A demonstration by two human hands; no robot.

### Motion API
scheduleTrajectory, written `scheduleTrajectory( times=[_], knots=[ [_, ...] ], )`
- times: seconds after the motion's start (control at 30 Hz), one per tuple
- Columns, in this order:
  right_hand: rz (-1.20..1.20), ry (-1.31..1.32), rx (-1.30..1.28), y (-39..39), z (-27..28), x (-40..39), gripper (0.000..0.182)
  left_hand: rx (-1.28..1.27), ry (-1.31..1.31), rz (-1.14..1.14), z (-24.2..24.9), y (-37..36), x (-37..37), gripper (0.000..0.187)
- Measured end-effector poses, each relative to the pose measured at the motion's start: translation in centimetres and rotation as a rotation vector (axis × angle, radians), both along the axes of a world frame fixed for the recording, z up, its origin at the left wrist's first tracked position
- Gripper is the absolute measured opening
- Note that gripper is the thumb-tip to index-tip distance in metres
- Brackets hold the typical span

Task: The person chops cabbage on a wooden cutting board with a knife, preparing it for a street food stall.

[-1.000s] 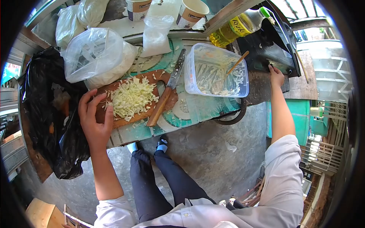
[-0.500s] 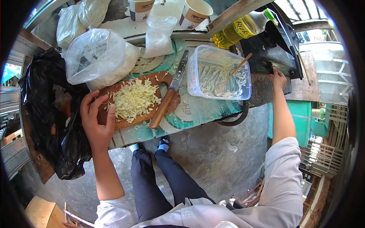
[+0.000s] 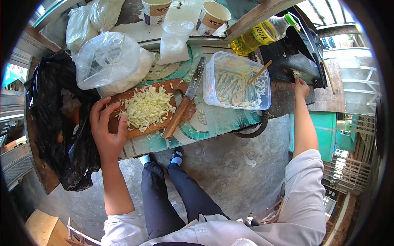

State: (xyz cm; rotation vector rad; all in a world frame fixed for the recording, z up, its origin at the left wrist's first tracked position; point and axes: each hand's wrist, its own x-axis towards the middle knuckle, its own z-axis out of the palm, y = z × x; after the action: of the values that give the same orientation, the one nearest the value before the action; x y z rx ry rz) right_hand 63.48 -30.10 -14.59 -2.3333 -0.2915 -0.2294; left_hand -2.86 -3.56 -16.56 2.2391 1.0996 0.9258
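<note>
My left hand [image 3: 110, 130] rests at the left end of a wooden cutting board [image 3: 186, 112], its fingers spread over the edge. A heap of finely chopped cabbage [image 3: 148, 105] lies on the board. Across the board's right side lies a knife [image 3: 186, 96] with a wooden handle. At the far right, my right hand [image 3: 301, 88] has its fingers closed on a dark knob [image 3: 294, 77] at the front of a black gas stove [image 3: 283, 61]. The fingers partly cover the knob. Between the hands stands a clear plastic tub [image 3: 210, 90] with pale batter residue and a wooden-handled utensil [image 3: 260, 73].
A black plastic bag [image 3: 49, 106] sits left of the board. Behind it are a bag of white powder [image 3: 123, 67], a smaller bag [image 3: 174, 45] and paper cups [image 3: 213, 18]. A cooking oil bottle [image 3: 262, 35] leans by the stove.
The view has shifted slightly, so the table things sit a little further right and lower. Both hands keep their places on the board and the knob.
</note>
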Motion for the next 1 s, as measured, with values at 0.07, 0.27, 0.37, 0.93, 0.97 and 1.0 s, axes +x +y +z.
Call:
scheduleTrajectory(
  times=[0.07, 0.27, 0.37, 0.93, 0.97, 1.0],
  knots=[
    [0.001, 0.001, -0.008, -0.02, 0.01, -0.07, 0.043, 0.000, 0.001, 0.002, -0.02, 0.00, 0.01, 0.029],
    [-0.015, 0.013, 0.013, 0.24, 0.17, -0.23, 0.042, -0.004, 0.003, 0.005, -0.01, 0.01, 0.05, 0.029],
    [-0.032, 0.005, 0.005, 0.50, 0.37, -0.65, 0.042, -0.002, 0.002, 0.005, 0.00, 0.02, 0.01, 0.029],
    [-0.065, 0.069, 0.053, 0.75, 0.44, -0.69, 0.041, -0.005, -0.008, 0.002, -0.02, -0.01, 0.02, 0.029],
    [-0.066, 0.077, 0.057, 0.74, 0.50, -0.73, 0.041, -0.020, -0.030, 0.010, -0.07, -0.02, 0.07, 0.029],
    [-0.065, 0.077, 0.055, 0.59, 0.33, -0.51, 0.041, -0.036, -0.052, 0.019, -0.10, -0.04, 0.11, 0.030]
  ],
)
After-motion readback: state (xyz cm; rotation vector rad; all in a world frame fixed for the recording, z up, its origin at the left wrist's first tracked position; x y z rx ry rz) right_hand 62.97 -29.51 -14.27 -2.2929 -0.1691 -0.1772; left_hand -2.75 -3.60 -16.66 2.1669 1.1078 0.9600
